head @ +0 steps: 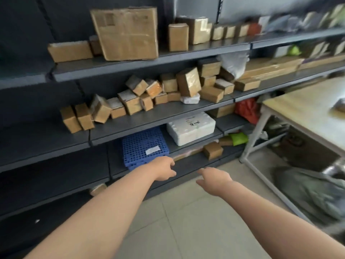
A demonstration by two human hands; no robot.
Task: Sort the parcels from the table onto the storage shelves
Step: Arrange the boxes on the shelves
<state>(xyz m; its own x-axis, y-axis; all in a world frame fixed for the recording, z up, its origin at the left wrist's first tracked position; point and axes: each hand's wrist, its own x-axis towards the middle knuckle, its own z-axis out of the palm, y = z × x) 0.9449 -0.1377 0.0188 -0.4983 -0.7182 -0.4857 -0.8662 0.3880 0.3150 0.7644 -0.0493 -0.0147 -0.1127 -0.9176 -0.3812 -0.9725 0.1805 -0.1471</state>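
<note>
- The fingers [171, 163] of my left hand [164, 168] are loosely bent and hold nothing. They hang just in front of the lower shelf [188, 166], near the blue perforated crate [144, 144].
- My right hand [214, 179] is also empty. Its fingers [202, 172] are relaxed and point to the left, toward the other hand; the two hands are near each other but apart.
- The next parcel must come from the table [298, 109], which stands to the right of both hands and further up in the view. I judge the right hand to be the nearer one, so I would turn that way and lead with it.
- On the table I see only one grey parcel [338, 106], at the very right border. It is cut off and blurred, so I cannot tell its long axis.
- Lower shelf: beside the crate sit a white foam box [190, 128], a small brown box [212, 150] and a green packet [239, 138].
- Middle shelf [130, 128]: a loose heap of small cardboard boxes [188, 81], many of them tilted, and a long flat carton [270, 69] lying along the shelf on the right.
- Top shelf [112, 69]: one large cardboard box [127, 32] standing upright, with smaller boxes on both sides.
- Under the table lie grey bags [308, 193] on the floor.
</note>
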